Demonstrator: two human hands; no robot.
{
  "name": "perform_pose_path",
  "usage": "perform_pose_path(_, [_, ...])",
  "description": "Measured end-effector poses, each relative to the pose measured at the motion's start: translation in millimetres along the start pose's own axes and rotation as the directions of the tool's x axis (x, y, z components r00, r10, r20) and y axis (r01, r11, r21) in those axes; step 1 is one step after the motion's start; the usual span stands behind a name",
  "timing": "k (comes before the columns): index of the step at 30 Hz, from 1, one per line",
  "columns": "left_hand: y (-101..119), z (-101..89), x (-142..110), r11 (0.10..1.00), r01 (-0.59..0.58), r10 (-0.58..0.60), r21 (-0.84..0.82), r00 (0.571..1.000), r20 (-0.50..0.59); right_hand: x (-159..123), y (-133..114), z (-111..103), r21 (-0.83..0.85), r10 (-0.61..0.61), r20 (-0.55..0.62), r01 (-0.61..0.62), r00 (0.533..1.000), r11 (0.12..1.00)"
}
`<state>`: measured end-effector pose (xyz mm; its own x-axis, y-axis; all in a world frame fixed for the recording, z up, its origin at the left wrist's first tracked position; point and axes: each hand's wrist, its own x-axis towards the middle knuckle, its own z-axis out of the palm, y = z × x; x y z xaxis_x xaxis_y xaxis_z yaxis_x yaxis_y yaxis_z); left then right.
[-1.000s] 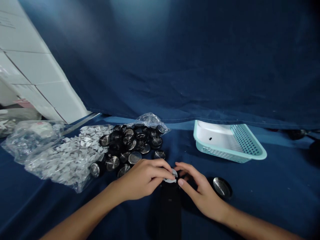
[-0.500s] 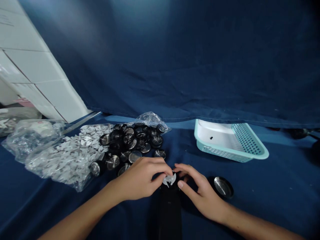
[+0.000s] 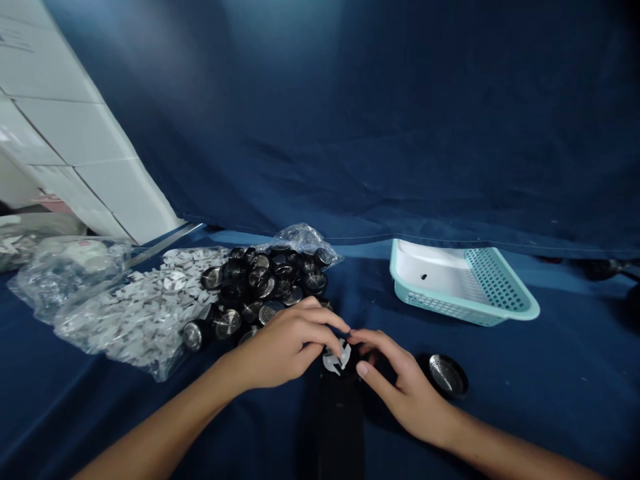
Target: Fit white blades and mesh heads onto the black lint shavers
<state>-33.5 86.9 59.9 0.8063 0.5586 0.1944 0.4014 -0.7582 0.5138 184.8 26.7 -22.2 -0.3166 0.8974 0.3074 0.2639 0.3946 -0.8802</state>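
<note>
A white slotted plastic piece (image 3: 334,364) lies tilted over a dark part at the top of a long black stand or body (image 3: 342,427), whose kind I cannot make out. My left hand (image 3: 295,341) has its fingers apart, one fingertip on the white piece and another stretched towards my right fingertips. My right hand (image 3: 400,387) curves its thumb and fingers around the right side of the dark part, its contact partly hidden. To the right of that hand lies a shallow black round cap (image 3: 447,375) with a perforated metal inside.
Black round caps (image 3: 260,273) with metal mesh are heaped beyond my left hand. Many white plastic pieces (image 3: 135,320) spill from a clear bag beside them. A turquoise basket (image 3: 465,310) stands at the right, before a hanging dark blue cloth (image 3: 350,133).
My left hand has loosened its pinch on the white piece, and its fingers have spread, one reaching farther right. The white piece has turned slightly. My right hand stays in place.
</note>
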Motion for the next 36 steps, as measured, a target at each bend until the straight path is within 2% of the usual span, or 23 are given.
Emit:
perform_pose_path(7, [-2.4,2.0,0.3,0.998,-0.054,0.054,-0.04,0.999,0.0,0.7,1.9,-0.4,-0.009,-0.005,-0.003,0.005,1.0,1.0])
perform_pose_path(14, [-1.0,4.1,1.4,0.996,0.058,-0.059,-0.068,0.998,-0.015,-0.5,0.1,-0.5,-0.013,0.001,0.002,-0.001,1.0,1.0])
perform_pose_path(21, [-4.1,10.5,1.1,0.971,0.167,-0.174,-0.172,0.984,-0.025,-0.5,1.4,-0.3,-0.017,-0.012,-0.01,0.012,1.0,1.0])
perform_pose_path(27, [-3.2,10.7,-1.7,0.953,0.179,-0.184,-0.245,0.983,0.004,0.8,-2.1,-1.7,-0.002,-0.04,0.025,0.04,0.999,0.999])
perform_pose_path(32, [-0.5,10.5,-3.1,0.957,0.157,-0.167,-0.244,0.986,-0.018,2.2,-5.0,-2.7,0.015,-0.024,0.062,0.023,0.998,1.0])
perform_pose_path(36, [2.9,7.3,-5.9,0.922,0.2,-0.231,-0.332,0.971,-0.058,0.1,-7.0,-4.9,0.01,-0.03,0.075,0.03,0.997,1.0])
